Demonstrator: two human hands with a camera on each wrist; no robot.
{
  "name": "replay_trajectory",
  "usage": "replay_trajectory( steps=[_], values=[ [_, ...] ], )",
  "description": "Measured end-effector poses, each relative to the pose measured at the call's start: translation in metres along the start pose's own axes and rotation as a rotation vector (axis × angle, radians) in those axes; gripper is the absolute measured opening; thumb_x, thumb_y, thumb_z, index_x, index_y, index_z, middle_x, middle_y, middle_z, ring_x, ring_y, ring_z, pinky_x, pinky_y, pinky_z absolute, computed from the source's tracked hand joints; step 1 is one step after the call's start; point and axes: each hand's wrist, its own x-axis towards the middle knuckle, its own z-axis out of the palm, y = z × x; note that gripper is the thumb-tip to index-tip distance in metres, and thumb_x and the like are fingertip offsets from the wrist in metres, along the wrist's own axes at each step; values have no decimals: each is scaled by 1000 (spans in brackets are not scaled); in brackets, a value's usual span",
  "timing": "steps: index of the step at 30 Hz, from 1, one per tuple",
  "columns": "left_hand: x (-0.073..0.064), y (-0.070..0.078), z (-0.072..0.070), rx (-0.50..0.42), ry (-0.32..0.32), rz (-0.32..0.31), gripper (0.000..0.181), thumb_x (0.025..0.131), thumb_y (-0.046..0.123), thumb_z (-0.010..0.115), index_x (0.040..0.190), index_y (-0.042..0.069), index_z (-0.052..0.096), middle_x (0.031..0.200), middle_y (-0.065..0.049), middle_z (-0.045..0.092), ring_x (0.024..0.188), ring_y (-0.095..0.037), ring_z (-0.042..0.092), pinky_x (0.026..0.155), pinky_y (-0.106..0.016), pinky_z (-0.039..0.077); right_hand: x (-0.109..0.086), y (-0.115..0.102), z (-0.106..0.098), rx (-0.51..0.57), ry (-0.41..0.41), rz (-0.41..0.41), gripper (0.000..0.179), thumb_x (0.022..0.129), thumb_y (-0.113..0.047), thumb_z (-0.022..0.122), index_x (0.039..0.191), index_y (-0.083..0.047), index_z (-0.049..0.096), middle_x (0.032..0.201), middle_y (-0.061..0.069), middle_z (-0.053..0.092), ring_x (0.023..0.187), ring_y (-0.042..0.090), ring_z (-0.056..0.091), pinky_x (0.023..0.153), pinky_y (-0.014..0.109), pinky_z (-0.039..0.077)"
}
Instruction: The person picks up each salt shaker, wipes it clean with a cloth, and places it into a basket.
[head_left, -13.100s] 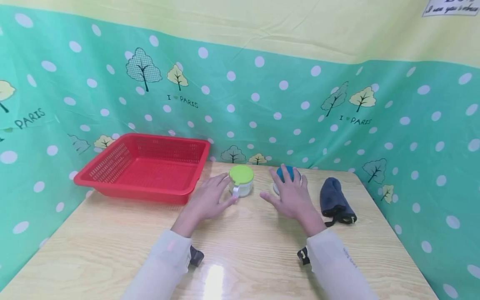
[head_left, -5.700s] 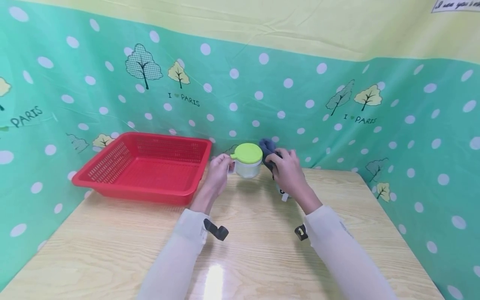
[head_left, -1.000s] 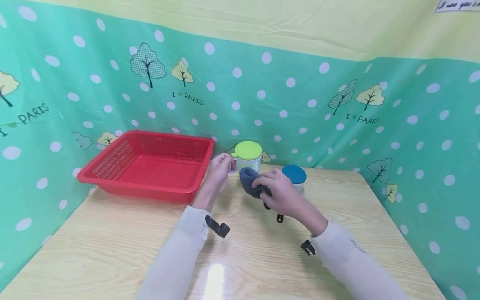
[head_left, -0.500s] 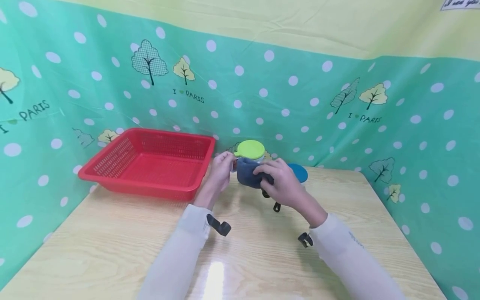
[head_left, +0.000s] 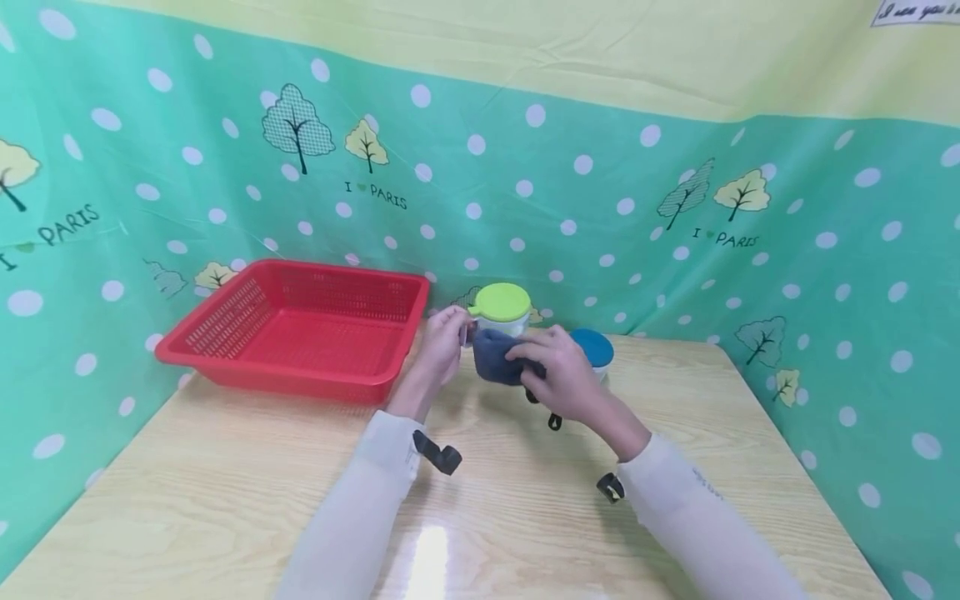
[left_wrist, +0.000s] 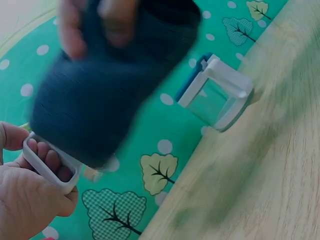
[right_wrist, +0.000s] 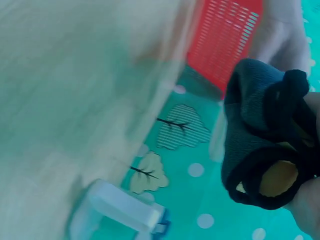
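Observation:
My left hand [head_left: 441,340] grips the white handle [left_wrist: 47,167] of a clear seasoning jar with a green lid [head_left: 501,302], held upright above the table. My right hand [head_left: 558,371] pinches a dark blue cloth [head_left: 495,357] with black edging and a small black loop [head_left: 555,422]. The folded cloth lies against or just in front of the jar's side and hides part of it; contact cannot be told. In the left wrist view the cloth [left_wrist: 95,95] covers most of the jar. A second clear jar with a blue lid [head_left: 592,347] stands on the table, partly behind my right hand.
A red plastic basket [head_left: 300,372] with slotted sides stands at the back left of the wooden table [head_left: 487,517]. A green dotted curtain [head_left: 600,242] hangs right behind the table and along its sides.
Since the first frame, the green-lidded jar has been lifted and the cloth picked up from the right. Over the last second the cloth makes small moves up and down before the jar.

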Motion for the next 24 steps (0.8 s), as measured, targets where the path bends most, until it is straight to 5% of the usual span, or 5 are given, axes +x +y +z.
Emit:
replay_trajectory(
  steps=[5,14,24],
  values=[
    [0,2,-1,-21,10,-6,26,94,-7,45,71,4,48,70,-6,43,69,-19,46,69,-27,39,4,-2,-8,27,108,-1,23,82,6,71,100,-7,77,114,14,74,92,32,59,75,44,54],
    [-1,2,0,-25,-13,27,25,94,-7,44,72,3,48,71,-8,44,68,-20,48,71,-29,42,-15,8,4,-17,-27,11,25,80,5,72,101,-8,77,114,14,74,98,32,60,78,44,53],
    [1,5,-2,-21,-19,30,25,94,-8,42,71,2,48,71,-8,45,68,-20,47,70,-28,42,-14,14,0,-44,3,-16,25,79,7,73,100,-7,77,115,16,73,94,33,60,77,45,52]
  ],
)
